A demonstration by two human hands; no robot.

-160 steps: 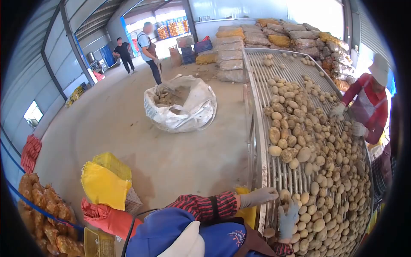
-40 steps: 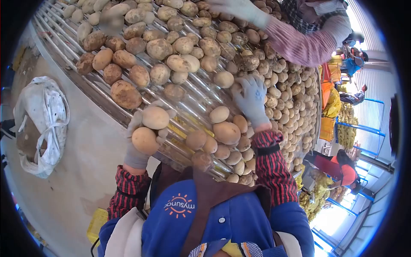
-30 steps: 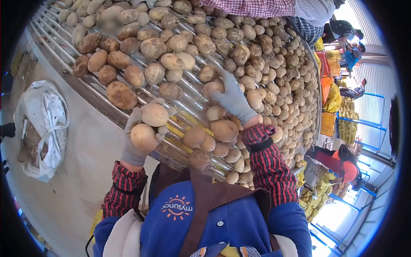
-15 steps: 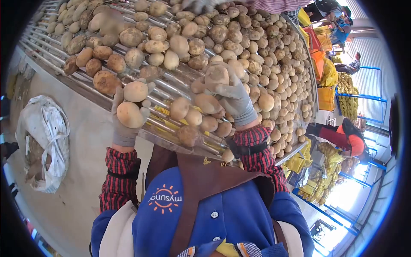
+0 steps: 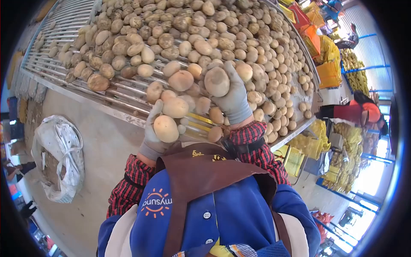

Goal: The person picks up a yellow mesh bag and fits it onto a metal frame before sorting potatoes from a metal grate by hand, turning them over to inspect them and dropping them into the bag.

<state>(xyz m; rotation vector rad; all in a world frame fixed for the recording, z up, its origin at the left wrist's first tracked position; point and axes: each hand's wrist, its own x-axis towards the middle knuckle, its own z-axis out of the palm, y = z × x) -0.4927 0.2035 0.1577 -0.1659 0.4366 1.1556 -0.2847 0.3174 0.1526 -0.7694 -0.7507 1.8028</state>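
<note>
While both gloved hands are raised off the rollers with potatoes in them, the picking looks barely dented: three potatoes are lifted, and the great mass of them lies on the table beyond the fingers.

The left hand (image 5: 152, 140) is curled, palm up, around two potatoes (image 5: 167, 127), one stacked above the other. Its fingers are wrapped round their sides, so the grip is full and has no room for more. The right hand (image 5: 234, 102), just beside it and a little higher, is closed on one large potato (image 5: 216, 81), a dusty round one pinned between thumb and fingers, with the fingertips showing over its top.

Directly under and beyond both hands runs the roller table (image 5: 55, 68), and its near edge passes just below the left wrist. Loose potatoes sit on the rollers close around the hands. Farther off lies the heap of potatoes (image 5: 214, 25), packed thick to the right of the right hand and thinning to bare rollers out past the left.

Below the left forearm, on the concrete floor, a white bulk bag (image 5: 60, 158) lies open. Well to the right of the right hand stand orange crates (image 5: 330, 73), and a person in orange (image 5: 364, 112) bends over near them.
</note>
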